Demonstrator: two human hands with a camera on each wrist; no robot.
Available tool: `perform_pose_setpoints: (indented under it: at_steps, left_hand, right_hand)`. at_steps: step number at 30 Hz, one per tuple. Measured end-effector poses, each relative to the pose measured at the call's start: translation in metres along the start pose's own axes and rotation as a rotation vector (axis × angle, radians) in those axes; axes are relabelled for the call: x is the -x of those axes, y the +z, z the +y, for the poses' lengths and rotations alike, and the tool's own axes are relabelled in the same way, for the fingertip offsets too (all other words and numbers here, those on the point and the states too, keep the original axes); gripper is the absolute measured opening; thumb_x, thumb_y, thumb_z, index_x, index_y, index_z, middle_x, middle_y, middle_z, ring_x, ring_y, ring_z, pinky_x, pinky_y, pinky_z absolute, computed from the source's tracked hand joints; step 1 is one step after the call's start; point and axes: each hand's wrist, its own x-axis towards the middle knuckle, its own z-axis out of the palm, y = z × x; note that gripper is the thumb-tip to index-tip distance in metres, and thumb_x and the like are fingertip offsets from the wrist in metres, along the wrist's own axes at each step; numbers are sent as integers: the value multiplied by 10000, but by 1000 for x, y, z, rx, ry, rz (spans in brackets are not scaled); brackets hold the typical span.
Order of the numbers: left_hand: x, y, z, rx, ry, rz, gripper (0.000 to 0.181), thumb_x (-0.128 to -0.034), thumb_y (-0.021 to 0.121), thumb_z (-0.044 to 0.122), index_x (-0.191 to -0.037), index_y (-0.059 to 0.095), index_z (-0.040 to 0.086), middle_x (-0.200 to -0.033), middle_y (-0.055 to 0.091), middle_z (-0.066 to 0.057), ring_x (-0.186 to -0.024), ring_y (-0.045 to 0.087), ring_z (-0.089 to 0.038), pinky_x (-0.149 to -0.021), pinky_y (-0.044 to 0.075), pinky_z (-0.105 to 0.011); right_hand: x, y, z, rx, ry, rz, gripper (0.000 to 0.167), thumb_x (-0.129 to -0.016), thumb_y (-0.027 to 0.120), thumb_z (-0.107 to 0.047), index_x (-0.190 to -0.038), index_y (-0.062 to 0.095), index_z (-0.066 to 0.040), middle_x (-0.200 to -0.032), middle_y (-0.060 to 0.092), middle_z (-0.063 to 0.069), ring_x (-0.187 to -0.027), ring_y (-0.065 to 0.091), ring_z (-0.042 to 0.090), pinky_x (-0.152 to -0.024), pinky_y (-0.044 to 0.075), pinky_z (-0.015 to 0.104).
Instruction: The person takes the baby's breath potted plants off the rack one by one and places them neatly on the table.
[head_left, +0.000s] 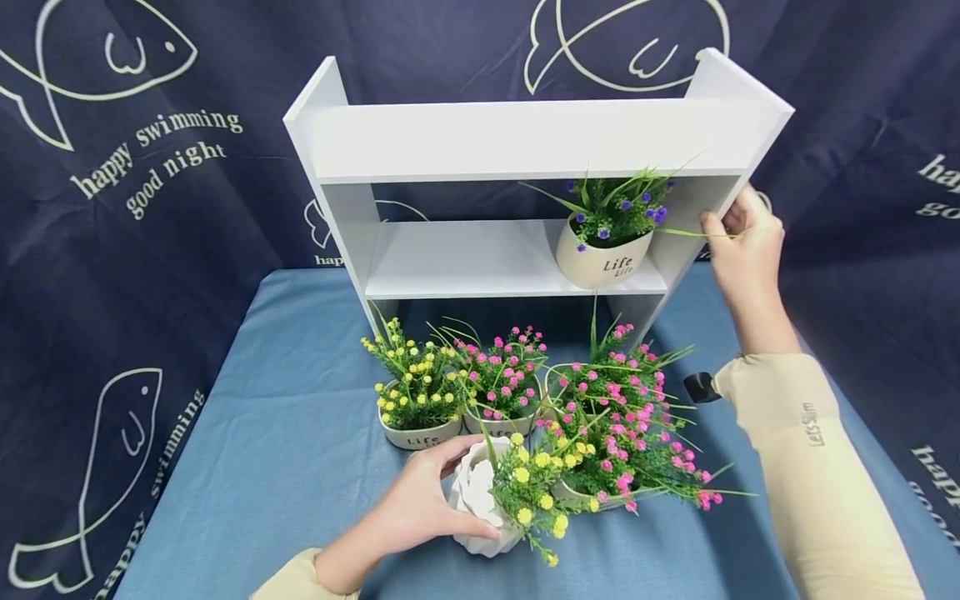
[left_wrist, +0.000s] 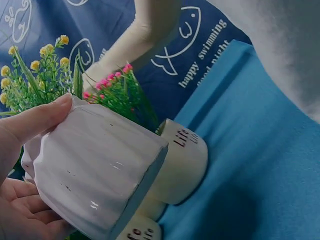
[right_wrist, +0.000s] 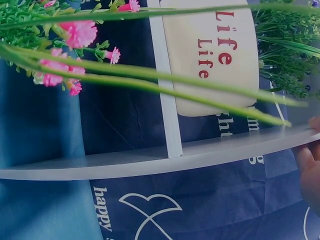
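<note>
My left hand (head_left: 420,504) grips a white textured flowerpot (head_left: 480,500) with yellow flowers, tilted so the blooms lean right. In the left wrist view the thumb lies along the side of the white pot (left_wrist: 95,165), fingers beneath it, and its flat base shows. At the right edge of a white shelf (head_left: 517,137), my right hand (head_left: 750,242) pinches the side panel, thumb in front and fingers behind. A cream "Life" pot (head_left: 600,260) with purple flowers stands on the middle shelf board near that hand. In the right wrist view only part of the right hand (right_wrist: 311,165) shows.
On the blue cloth before the shelf stand a yellow-flowered pot (head_left: 420,435), pink flowers (head_left: 502,375) in a cream pot beside it, and more pink-flowered pots (head_left: 615,417) at the right, close to the left hand's pot. A dark fish-print curtain (head_left: 247,50) hangs behind.
</note>
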Motion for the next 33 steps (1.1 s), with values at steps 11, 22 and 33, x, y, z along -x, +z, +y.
perform_pose_setpoints:
  at_steps: [11,22,33]
  left_hand:
    - [-5,11,-18,2,26,39,904,-554,939,314,-1348,546,131,-1261,642,1,-1141,613,-188,-1001,497,-292]
    - [-11,23,-37,11,51,84,901,-561,935,346,-1360,532,245,-1238,644,66,-1123,612,-128,-973,486,-248]
    - [-20,33,-50,43,92,102,928,-555,938,230,-1383,522,211,-1286,636,30,-1114,626,-144,-961,480,-236]
  right_hand:
    - [-1,-1,1,-27,-16,-7,372,-890,555,38,-1221,644,-105,-1243,662,130,-967,633,-70,-802,486,72]
    - [-1,1,2,-27,-17,0,362,-888,556,35,-1205,653,-110,-1211,684,88,-945,634,-79,-788,483,66]
    - [-1,1,2,-39,-14,-1,379,-884,550,46,-1216,646,-110,-1224,676,97,-973,636,-59,-816,491,81]
